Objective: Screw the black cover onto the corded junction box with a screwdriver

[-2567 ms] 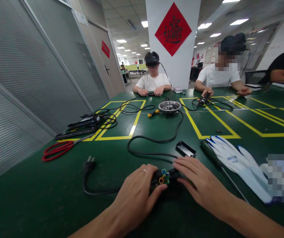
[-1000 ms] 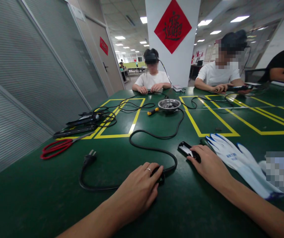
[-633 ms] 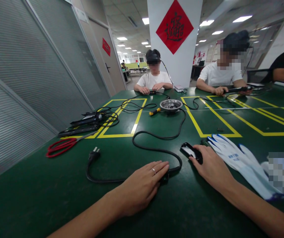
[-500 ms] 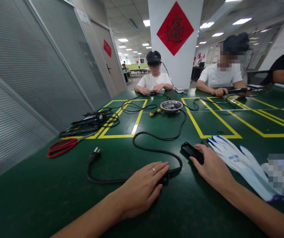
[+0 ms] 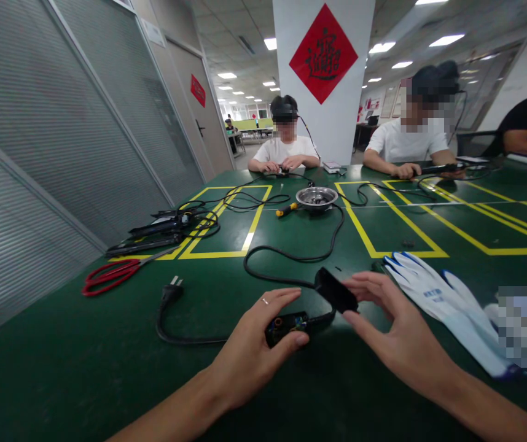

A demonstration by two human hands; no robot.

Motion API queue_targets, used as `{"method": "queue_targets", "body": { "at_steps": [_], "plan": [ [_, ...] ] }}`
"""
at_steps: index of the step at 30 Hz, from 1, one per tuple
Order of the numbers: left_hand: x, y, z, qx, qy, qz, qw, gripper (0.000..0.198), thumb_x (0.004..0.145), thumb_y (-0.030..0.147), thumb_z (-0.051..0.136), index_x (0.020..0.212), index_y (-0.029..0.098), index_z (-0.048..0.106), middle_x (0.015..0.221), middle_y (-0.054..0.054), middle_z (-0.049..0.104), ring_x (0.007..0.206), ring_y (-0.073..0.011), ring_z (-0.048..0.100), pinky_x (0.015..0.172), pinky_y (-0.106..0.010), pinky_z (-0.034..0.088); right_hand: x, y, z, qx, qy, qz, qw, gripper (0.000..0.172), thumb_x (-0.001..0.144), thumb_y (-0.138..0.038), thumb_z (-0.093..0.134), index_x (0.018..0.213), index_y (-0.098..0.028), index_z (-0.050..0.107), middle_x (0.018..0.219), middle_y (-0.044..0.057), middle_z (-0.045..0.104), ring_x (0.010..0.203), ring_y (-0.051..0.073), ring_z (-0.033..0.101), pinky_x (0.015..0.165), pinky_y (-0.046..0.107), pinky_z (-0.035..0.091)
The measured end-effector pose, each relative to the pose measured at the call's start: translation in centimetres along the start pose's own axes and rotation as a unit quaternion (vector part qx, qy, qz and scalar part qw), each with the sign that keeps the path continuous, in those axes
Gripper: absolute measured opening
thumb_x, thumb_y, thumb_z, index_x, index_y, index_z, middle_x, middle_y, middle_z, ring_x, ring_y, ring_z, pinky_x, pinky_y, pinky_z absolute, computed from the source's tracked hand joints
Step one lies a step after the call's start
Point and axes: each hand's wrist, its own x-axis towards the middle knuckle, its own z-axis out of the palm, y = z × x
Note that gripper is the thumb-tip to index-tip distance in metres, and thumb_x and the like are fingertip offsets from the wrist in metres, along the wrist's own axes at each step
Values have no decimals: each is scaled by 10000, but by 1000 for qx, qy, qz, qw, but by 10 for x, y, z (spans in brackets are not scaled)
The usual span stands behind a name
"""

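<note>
A black plastic cover [image 5: 336, 291], tilted and lifted off the green table, is pinched between the thumb and fingers of my right hand [image 5: 383, 313]. Just left of it lies an open black housing [image 5: 286, 328] with a circuit board and a copper-coloured coil showing inside. My left hand [image 5: 258, 331] is around this housing, thumb along its near edge and the ringed forefinger raised above the far side. A black power cord [image 5: 190, 337] runs from the housing's left to a two-pin plug [image 5: 172, 290]. Another cable [image 5: 286, 252] winds away from its right end.
Red-handled scissors [image 5: 111, 276] and a pile of black devices [image 5: 157, 230] lie left. A metal bowl [image 5: 316, 197] of small parts stands beyond, beside a yellow-black screwdriver [image 5: 286, 210]. White-blue gloves [image 5: 443, 301] lie right. Co-workers sit across the table [image 5: 107, 368].
My right hand has brought the cover left and turned it over, close to the housing. My left hand has lifted its fingers, uncovering the circuit board.
</note>
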Motion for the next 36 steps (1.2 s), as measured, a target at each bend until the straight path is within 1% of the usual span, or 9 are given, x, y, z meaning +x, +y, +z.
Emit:
{"method": "queue_targets", "body": {
  "at_steps": [3, 6, 8, 10, 14, 21, 27, 32, 36],
  "plan": [
    [-6, 6, 10, -150, -20, -23, 988, 420, 842, 303, 642, 1243, 259, 522, 1215, -28, 608, 1122, -218, 567, 985, -374, 462, -19, -15, 17, 37, -100, 1, 994, 469, 803, -309, 623, 1226, -272, 425, 1181, 39, 595, 1067, 157, 583, 945, 356, 500],
    [-9, 11, 5, -206, -18, -19, 978, 363, 849, 253, 603, 1204, 243, 527, 1178, -30, 614, 1069, -202, 595, 947, -339, 488, -24, -21, 19, 36, -128, -4, 991, 484, 799, -318, 635, 1232, -309, 420, 1205, 7, 590, 1102, 143, 571, 978, 350, 484],
    [-8, 12, -8, -117, 18, 14, 993, 366, 832, 211, 560, 1196, 229, 524, 1156, -44, 603, 1052, -206, 590, 912, -332, 499, -19, -17, 11, 30, -96, -5, 995, 476, 814, -354, 619, 1244, -312, 420, 1224, 7, 583, 1123, 144, 562, 992, 353, 475],
    [-5, 10, -22, 48, 44, 62, 996, 441, 769, 201, 590, 1205, 217, 528, 1099, -58, 598, 999, -216, 585, 880, -340, 499, -11, -8, -1, 16, -35, 5, 999, 433, 836, -372, 588, 1237, -301, 441, 1215, 16, 587, 1117, 151, 565, 987, 356, 476],
    [1, 4, -34, 234, -76, 52, 968, 504, 818, 272, 552, 1315, 250, 477, 1141, -65, 550, 938, -204, 578, 844, -350, 503, 4, 16, -16, -24, 65, 40, 997, 332, 862, -371, 547, 1175, -269, 507, 1121, 31, 626, 1045, 170, 594, 982, 386, 468],
    [3, -8, -14, 278, -153, 43, 947, 521, 891, 321, 487, 1396, 249, 381, 1182, -72, 519, 969, -216, 568, 876, -371, 502, 4, 20, -15, -60, 83, 23, 995, 296, 869, -355, 530, 1140, -235, 542, 1064, 50, 638, 990, 184, 609, 926, 379, 481],
    [5, -10, -15, 282, -166, 52, 944, 492, 924, 346, 448, 1399, 246, 369, 1206, -69, 514, 1028, -225, 547, 906, -398, 490, 6, 21, -21, -162, 89, 10, 983, 303, 869, -373, 520, 1150, -262, 541, 1052, 25, 634, 957, 178, 597, 705, 298, 515],
    [0, -10, -8, 320, -166, 51, 931, 501, 948, 326, 416, 1427, 218, 323, 1299, -82, 506, 1125, -245, 522, 971, -424, 456, 20, 41, -32, -333, 82, -5, 939, 338, 875, -403, 477, 1113, -185, 578, 1105, 89, 592, 1048, 241, 539, 897, 406, 445],
    [-5, -10, 2, 365, -159, 58, 916, 604, 952, 353, 423, 1477, 157, 197, 1477, -128, 353, 1319, -293, 381, 1089, -471, 336, 24, 57, -38, -424, 20, 69, 903, 462, 861, -482, 437, 1089, -109, 587, 1017, 166, 581, 950, 311, 555, 759, 434, 455]
  ]
}}
